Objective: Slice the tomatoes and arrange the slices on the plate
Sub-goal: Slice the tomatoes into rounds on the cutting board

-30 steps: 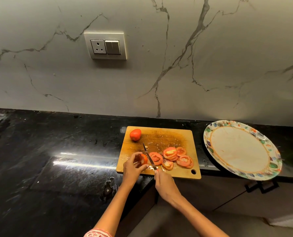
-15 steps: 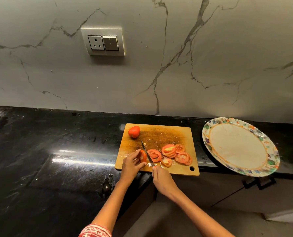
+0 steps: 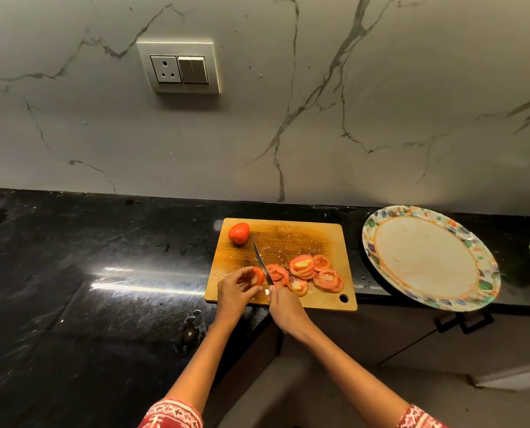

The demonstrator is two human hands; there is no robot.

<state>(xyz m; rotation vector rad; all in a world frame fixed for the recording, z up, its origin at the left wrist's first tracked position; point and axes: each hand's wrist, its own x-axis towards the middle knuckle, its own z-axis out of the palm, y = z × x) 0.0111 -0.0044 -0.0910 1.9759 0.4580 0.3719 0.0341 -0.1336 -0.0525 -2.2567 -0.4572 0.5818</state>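
while the tomato end [image 3: 257, 275] sits at the board's [image 3: 334, 239] near left edge, the left hand [image 3: 234, 291] pinches it; the knife [image 3: 262, 267] lies just right of it, gripped by the right hand [image 3: 285, 310]. slices [image 3: 307, 270] lie right of the blade, a whole tomato [image 3: 239, 233] behind, the plate [image 3: 427, 257] well right.

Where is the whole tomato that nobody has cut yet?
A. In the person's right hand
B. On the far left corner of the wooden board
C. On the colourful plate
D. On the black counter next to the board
B. The whole tomato sits on the far left corner of the cutting board, apart from the slices, while the plate holds no tomato.
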